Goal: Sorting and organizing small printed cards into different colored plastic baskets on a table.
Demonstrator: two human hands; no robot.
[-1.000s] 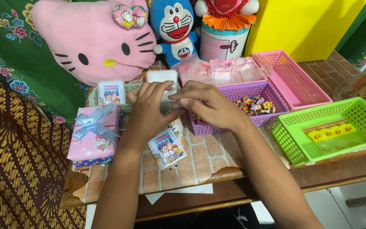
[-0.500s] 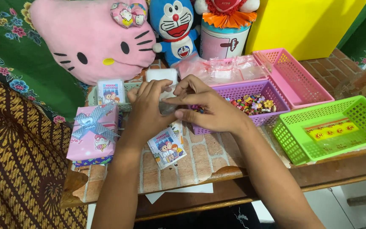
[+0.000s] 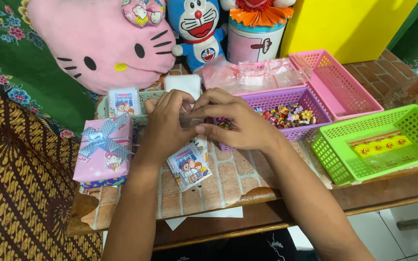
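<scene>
A pink gift box (image 3: pixel 104 151) with a grey bow sits at the left of the surface (image 3: pixel 228 176). Beside it the left hand (image 3: pixel 166 126) curls its fingers, meeting the right hand (image 3: pixel 235 124), whose fingertips pinch something small that I cannot tell. A small cartoon packet (image 3: pixel 188 165) lies just below the hands. Right of them stands a purple basket (image 3: pixel 286 99) of colourful beads, then a green basket (image 3: pixel 380 142).

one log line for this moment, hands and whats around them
left hand + right hand: together, pinching small item, unclear | under: cartoon packet | right: purple basket of beads
</scene>
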